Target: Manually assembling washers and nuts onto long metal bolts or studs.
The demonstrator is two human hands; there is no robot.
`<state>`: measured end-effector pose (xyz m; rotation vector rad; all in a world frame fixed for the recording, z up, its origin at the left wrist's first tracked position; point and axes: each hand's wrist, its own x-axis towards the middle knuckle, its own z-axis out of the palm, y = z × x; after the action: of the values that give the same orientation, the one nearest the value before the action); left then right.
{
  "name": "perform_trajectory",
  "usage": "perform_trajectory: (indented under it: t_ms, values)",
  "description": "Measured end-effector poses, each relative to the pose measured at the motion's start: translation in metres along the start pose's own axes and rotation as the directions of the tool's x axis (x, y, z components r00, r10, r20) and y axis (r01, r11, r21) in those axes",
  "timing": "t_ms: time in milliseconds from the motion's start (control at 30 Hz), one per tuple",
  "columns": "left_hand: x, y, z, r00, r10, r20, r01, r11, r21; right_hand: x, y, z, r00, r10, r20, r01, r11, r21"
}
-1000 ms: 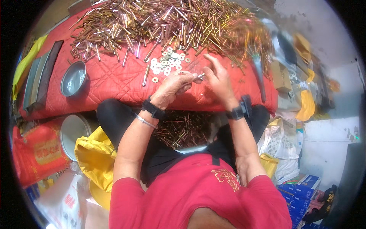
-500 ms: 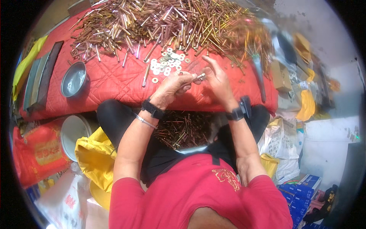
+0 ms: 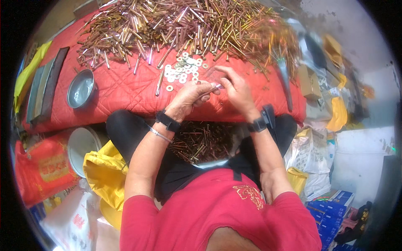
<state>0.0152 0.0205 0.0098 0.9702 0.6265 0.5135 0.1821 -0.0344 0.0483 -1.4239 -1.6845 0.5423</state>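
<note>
My left hand (image 3: 193,95) is closed round a slim metal bolt (image 3: 216,87), whose end sticks out past the thumb toward the right. My right hand (image 3: 238,88) meets that end with its thumb side and curled fingers, while its forefinger reaches out above. The exact grip there is partly hidden. Just beyond my hands, pale flat washers (image 3: 183,69) lie in a small heap on the red quilted cover (image 3: 125,90). A single bolt (image 3: 159,83) lies left of the washers. A large pile of golden and purplish bolts (image 3: 180,29) covers the far side.
A metal bowl (image 3: 81,88) stands at the left on the cover, near some dark-edged strips (image 3: 49,83). Between my legs, below the cover's edge, is a container of bolts (image 3: 201,144). A white bucket (image 3: 83,150) and yellow cloth (image 3: 104,167) are at lower left; blue boxes (image 3: 331,213) at lower right.
My right hand's fingers have curled in and now meet the bolt's end; before, they were straighter and more spread. My left hand has barely moved.
</note>
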Motion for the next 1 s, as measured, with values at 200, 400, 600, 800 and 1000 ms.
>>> perform_trajectory:
  t_ms: [200,400,600,800,1000]
  values:
    - [0.005,-0.004,0.007,0.968,0.251,-0.027,-0.221,0.894,0.389,0.000,0.008,-0.005,0.998,0.035,0.055,-0.034,0.999,-0.019]
    - [-0.014,0.021,-0.012,0.969,0.198,0.149,-0.245,0.855,0.457,-0.008,-0.005,-0.039,0.890,0.176,0.421,-0.265,0.950,0.163]
    - [-0.010,0.034,-0.076,0.691,0.614,-0.382,0.245,0.298,0.923,0.036,0.091,-0.019,0.993,-0.004,-0.117,-0.028,0.962,-0.271]
    - [-0.005,0.028,-0.074,0.680,0.487,-0.548,0.493,0.248,0.834,0.087,0.121,0.019,0.937,-0.029,-0.349,-0.228,0.705,-0.671]
    - [-0.001,0.022,-0.096,0.694,0.529,-0.488,0.326,0.373,0.869,0.077,0.117,-0.004,0.946,0.176,-0.272,-0.310,0.737,-0.600]
